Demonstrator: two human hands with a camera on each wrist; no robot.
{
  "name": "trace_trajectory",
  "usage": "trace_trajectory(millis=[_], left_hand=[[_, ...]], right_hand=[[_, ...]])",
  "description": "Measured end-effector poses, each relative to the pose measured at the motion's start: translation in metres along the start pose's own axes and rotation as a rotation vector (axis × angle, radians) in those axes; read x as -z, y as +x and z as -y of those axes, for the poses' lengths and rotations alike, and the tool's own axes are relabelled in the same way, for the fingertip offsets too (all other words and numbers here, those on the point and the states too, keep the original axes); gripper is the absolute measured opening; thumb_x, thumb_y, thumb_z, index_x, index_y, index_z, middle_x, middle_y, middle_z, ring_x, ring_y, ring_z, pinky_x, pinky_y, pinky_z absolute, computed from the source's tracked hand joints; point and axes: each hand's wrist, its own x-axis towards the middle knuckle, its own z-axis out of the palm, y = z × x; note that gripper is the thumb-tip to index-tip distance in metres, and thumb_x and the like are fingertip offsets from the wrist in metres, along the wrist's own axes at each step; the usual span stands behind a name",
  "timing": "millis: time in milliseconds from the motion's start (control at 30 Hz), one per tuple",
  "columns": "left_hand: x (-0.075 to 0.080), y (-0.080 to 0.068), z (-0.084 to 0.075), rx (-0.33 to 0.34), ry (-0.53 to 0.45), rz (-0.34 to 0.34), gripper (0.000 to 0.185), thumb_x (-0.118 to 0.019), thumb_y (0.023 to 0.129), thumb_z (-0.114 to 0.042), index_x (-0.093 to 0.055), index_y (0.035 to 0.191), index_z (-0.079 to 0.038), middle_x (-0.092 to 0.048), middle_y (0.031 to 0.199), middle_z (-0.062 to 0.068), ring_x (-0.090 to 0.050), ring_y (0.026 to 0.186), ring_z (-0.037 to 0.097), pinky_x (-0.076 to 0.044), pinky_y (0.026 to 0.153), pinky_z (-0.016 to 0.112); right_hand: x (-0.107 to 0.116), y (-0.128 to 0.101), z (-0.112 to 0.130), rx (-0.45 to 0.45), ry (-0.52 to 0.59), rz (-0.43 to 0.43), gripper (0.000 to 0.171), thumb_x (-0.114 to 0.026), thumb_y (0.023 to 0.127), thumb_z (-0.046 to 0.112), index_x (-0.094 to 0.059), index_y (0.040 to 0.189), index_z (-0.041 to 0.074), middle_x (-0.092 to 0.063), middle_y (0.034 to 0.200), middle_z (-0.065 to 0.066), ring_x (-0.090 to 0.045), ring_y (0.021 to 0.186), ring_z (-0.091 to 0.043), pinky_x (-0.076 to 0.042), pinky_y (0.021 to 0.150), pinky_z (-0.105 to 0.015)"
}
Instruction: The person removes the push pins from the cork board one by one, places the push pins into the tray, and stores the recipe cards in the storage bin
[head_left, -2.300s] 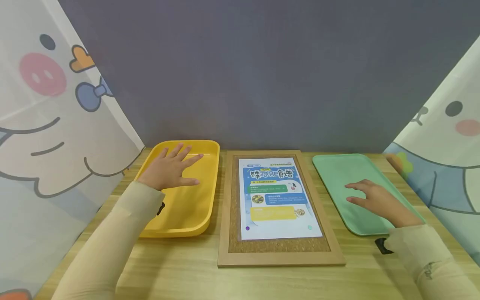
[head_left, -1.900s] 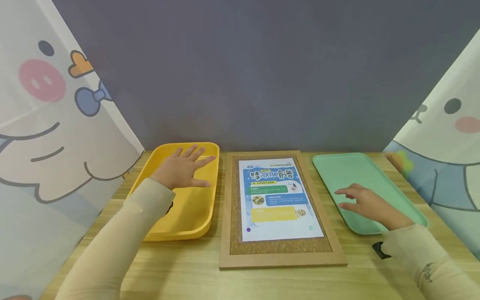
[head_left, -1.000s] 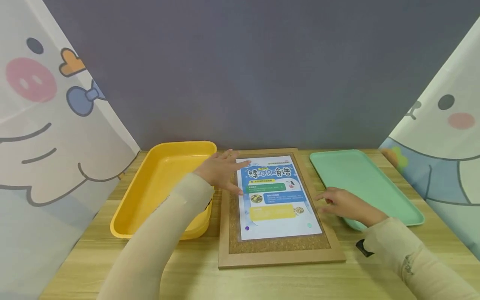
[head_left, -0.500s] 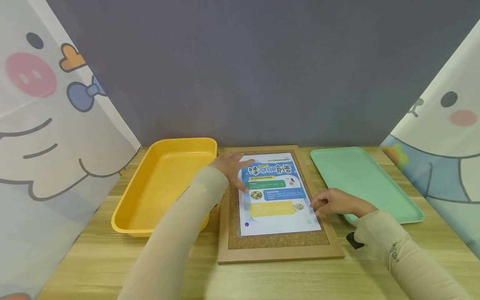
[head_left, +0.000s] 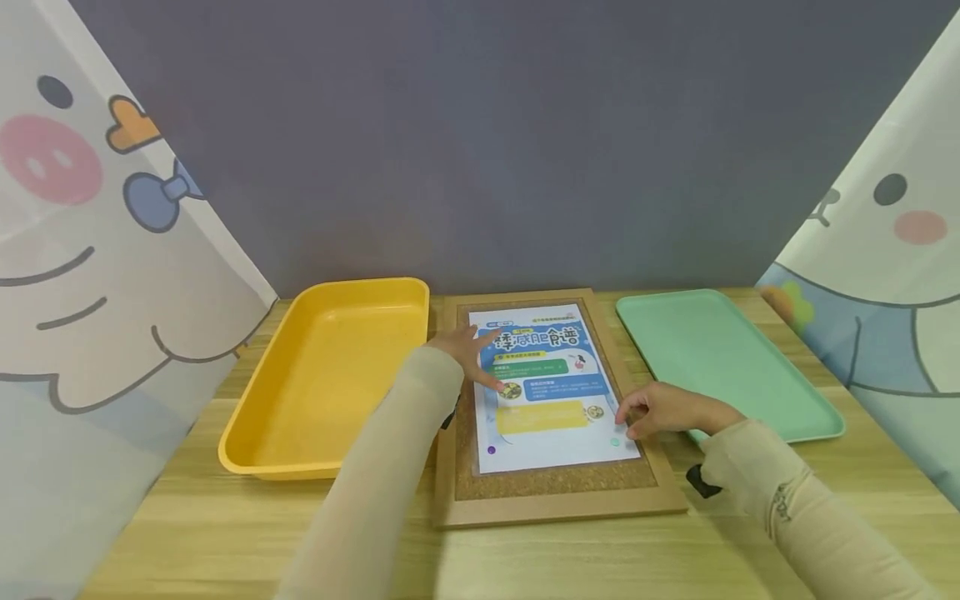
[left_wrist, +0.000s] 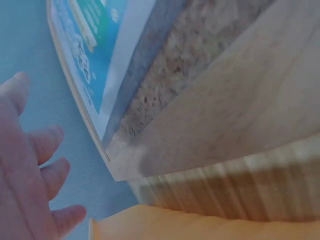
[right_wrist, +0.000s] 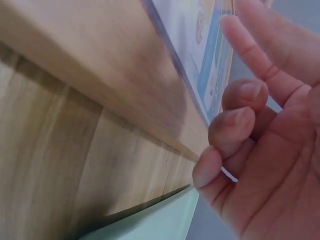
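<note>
A printed poster (head_left: 551,454) lies on a wood-framed cork board (head_left: 558,487). Near its bottom corners sit a purple pushpin (head_left: 491,450) and a mint pushpin (head_left: 615,442). My left hand (head_left: 459,348) hovers over the poster's upper left, fingers spread and holding nothing. My right hand (head_left: 663,408) is over the board's right side, with thumb and index fingertips close above the mint pushpin. In the right wrist view, the right hand (right_wrist: 280,135) has its index finger and thumb extended and apart, the other fingers curled in, nothing between them.
A deep yellow tray (head_left: 243,417) stands left of the board, partly behind the left sleeve (head_left: 390,467). To the right lies a flat green tray (head_left: 720,350). A grey panel (head_left: 480,142) rises at the back, with cartoon-printed curtains on both sides.
The left hand has moved right, from above the yellow tray to over the poster. The right hand has come left from above the green tray to near the mint pushpin.
</note>
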Motion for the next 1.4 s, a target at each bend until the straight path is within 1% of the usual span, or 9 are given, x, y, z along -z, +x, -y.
trace_trajectory(millis=[100,200,267,467,600,767,867,1133,1400], left_hand=[[-0.003,-0.001,-0.004,0.028,0.085,-0.004,0.102,-0.064,0.077,-0.072,-0.014,0.157,-0.033,-0.015,0.163,0.008,-0.014,0.149,0.030,-0.030,0.114,0.049],[-0.005,-0.001,-0.006,0.023,0.153,0.008,0.101,-0.062,0.077,-0.073,-0.014,0.157,-0.033,-0.015,0.163,0.006,-0.013,0.149,0.029,-0.031,0.113,0.047],[-0.008,-0.001,-0.007,0.018,0.139,0.027,0.100,-0.062,0.078,-0.072,-0.014,0.157,-0.033,-0.014,0.163,0.006,-0.011,0.150,0.029,-0.030,0.114,0.048],[-0.016,0.003,-0.001,0.010,0.012,0.041,0.098,-0.066,0.080,-0.067,-0.017,0.157,-0.030,-0.013,0.163,0.009,-0.010,0.150,0.028,-0.029,0.114,0.048],[-0.023,0.007,0.004,0.015,0.020,0.040,0.100,-0.068,0.078,-0.066,-0.019,0.157,-0.028,-0.017,0.162,0.010,-0.011,0.150,0.028,-0.030,0.114,0.048],[-0.022,0.005,0.003,0.041,0.056,0.072,0.102,-0.068,0.076,-0.069,-0.017,0.157,-0.032,-0.015,0.163,0.006,-0.010,0.150,0.026,-0.035,0.111,0.044],[-0.021,0.004,0.001,0.060,0.095,0.096,0.102,-0.067,0.074,-0.071,-0.016,0.156,-0.037,-0.013,0.164,0.004,-0.012,0.150,0.025,-0.039,0.108,0.042],[-0.018,0.006,-0.002,0.077,0.330,0.103,0.105,-0.064,0.071,-0.076,-0.010,0.155,-0.042,-0.013,0.164,0.001,-0.011,0.150,0.022,-0.034,0.112,0.039],[-0.020,0.008,0.001,0.056,0.339,0.144,0.109,-0.059,0.073,-0.079,-0.003,0.156,-0.038,-0.005,0.164,0.003,-0.007,0.150,0.022,-0.024,0.117,0.045]], right_hand=[[-0.001,0.000,-0.002,0.016,-0.024,-0.004,0.012,-0.075,0.081,0.010,-0.071,0.091,0.004,-0.042,0.064,0.007,-0.038,0.060,-0.008,-0.033,0.058,-0.023],[-0.001,0.001,-0.002,0.033,-0.024,0.005,0.011,-0.075,0.081,0.010,-0.071,0.090,0.004,-0.044,0.065,0.008,-0.039,0.061,-0.008,-0.033,0.057,-0.023],[-0.001,0.002,-0.002,0.036,-0.020,0.013,0.011,-0.075,0.082,0.009,-0.071,0.090,0.003,-0.044,0.065,0.008,-0.039,0.062,-0.007,-0.033,0.057,-0.022],[-0.003,0.004,-0.002,0.044,-0.036,0.023,0.009,-0.075,0.081,0.007,-0.071,0.088,0.003,-0.044,0.066,0.009,-0.039,0.063,-0.006,-0.033,0.058,-0.022],[-0.006,0.005,-0.003,0.041,-0.035,0.028,0.008,-0.075,0.080,0.005,-0.071,0.087,0.003,-0.046,0.067,0.010,-0.040,0.063,-0.005,-0.035,0.058,-0.021],[-0.007,0.005,-0.002,0.041,-0.026,0.037,0.008,-0.075,0.079,0.004,-0.071,0.086,0.001,-0.048,0.067,0.010,-0.041,0.063,-0.005,-0.036,0.057,-0.020],[-0.007,0.005,-0.001,0.047,-0.030,0.045,0.008,-0.076,0.079,0.004,-0.071,0.085,0.001,-0.049,0.067,0.010,-0.041,0.063,-0.004,-0.036,0.057,-0.020],[-0.007,0.009,0.000,0.028,-0.063,0.051,0.008,-0.076,0.078,0.003,-0.071,0.083,0.004,-0.050,0.069,0.009,-0.042,0.065,-0.005,-0.037,0.059,-0.021],[-0.012,0.014,0.002,-0.017,-0.052,0.047,0.010,-0.075,0.077,0.000,-0.068,0.081,0.007,-0.049,0.069,0.007,-0.043,0.066,-0.009,-0.037,0.060,-0.022]])
